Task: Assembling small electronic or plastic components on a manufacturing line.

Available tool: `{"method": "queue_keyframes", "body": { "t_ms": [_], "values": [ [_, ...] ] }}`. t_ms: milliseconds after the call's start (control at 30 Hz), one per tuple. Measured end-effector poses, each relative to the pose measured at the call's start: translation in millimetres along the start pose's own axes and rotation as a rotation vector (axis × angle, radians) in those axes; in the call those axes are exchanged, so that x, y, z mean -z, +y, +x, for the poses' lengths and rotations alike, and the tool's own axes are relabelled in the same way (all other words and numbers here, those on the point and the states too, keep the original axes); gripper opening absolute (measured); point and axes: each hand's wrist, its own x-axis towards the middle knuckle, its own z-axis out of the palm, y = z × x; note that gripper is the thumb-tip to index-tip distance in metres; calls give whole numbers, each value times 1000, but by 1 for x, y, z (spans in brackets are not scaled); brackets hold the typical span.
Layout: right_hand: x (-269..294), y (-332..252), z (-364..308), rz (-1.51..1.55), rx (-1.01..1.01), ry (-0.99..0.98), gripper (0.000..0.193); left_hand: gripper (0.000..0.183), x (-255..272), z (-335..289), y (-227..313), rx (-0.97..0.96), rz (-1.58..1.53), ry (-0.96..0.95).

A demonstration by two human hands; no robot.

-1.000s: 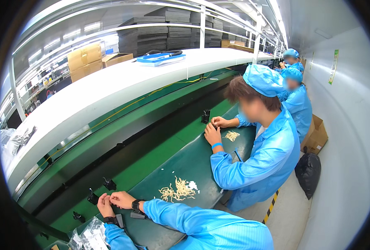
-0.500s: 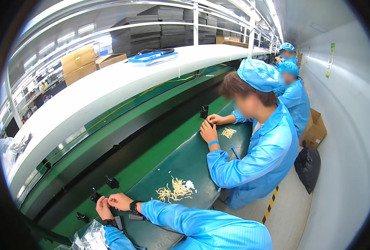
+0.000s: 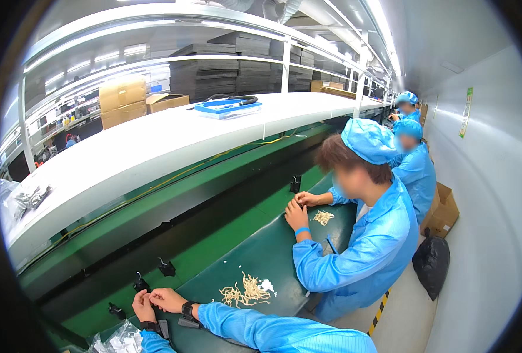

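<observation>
At the lower left, my left hand (image 3: 144, 307) and my right hand (image 3: 167, 299) meet fingertip to fingertip over the green bench edge. Both are closed in a pinch; whatever is between the fingers is too small to make out. A small black part with a pale wire end (image 3: 141, 283) sits just beyond my fingers. Another black part (image 3: 167, 267) lies farther along the green belt (image 3: 205, 253), and a third black part (image 3: 117, 310) is left of my left hand. To the right of my hands lies a pile of cream-coloured twisted strips (image 3: 244, 292) with white bits (image 3: 266, 285) beside it.
A clear plastic bag of white pieces (image 3: 119, 340) lies near my left sleeve. On my right a co-worker in blue (image 3: 355, 247) works over a smaller strip pile (image 3: 323, 218). Beyond the belt runs a white shelf (image 3: 155, 138) with a blue tray (image 3: 228, 108).
The view has tilted up, so the scene sits lower in the picture. My hands stay together in nearly the same pose beside the black part.
</observation>
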Motion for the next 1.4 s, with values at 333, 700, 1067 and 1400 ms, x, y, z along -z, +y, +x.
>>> {"method": "queue_keyframes", "body": {
  "t_ms": [333, 700, 1067, 1400],
  "values": [
    [3, -2, 1, -28, -30, -28, 19, 17, -2, -2, 6, -6, 30, 5],
    [5, -2, -3, 54, -8, 4, 17, 19, -2, -4, 5, 42, -40, -19],
    [13, -17, -3, 38, -118, 1, 19, 25, -15, -11, 34, 59, 39, -28],
    [4, -8, -4, 22, -169, -50, 19, 26, -11, -24, 37, 117, 39, 25]
  ]
}}
